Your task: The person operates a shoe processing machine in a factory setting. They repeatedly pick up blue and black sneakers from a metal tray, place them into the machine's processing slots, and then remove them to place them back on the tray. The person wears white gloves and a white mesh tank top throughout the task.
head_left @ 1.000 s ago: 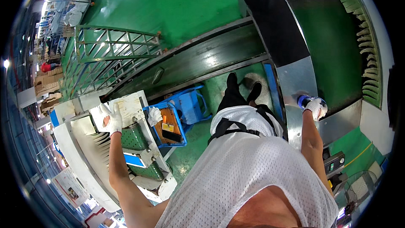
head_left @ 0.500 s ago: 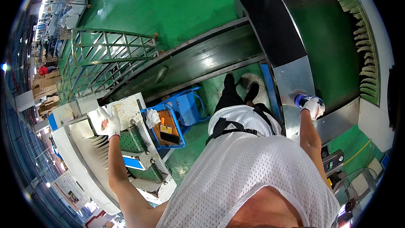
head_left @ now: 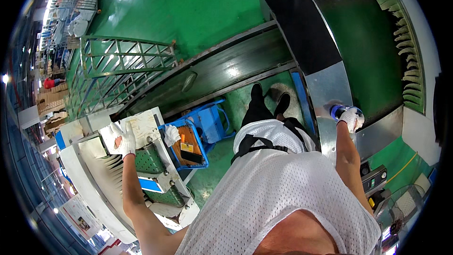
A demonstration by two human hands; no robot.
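My left hand (head_left: 123,140), in a white glove with a pinkish patch at the palm, has its fingers spread at the white machine table (head_left: 148,123). Nothing shows in its grasp. On the other side, my right hand (head_left: 350,119), also white-gloved, is closed over a round, shiny blue-purple thing (head_left: 336,112). That thing rests on the metal edge (head_left: 328,87) beside a dark green belt (head_left: 361,52). Its exact kind is partly hidden by the hand.
Between the two machines a long conveyor (head_left: 222,68) carries an oval piece (head_left: 189,81). A blue stool or crate (head_left: 207,160) holds a white cloth (head_left: 171,135) and a dark flat item (head_left: 192,156). Beyond stands a metal rack trolley (head_left: 127,69). Strip curtains (head_left: 408,61) hang at right.
The oval piece on the conveyor has slid a little to the right. Both hands stay nearly where they were; the view has shifted slightly.
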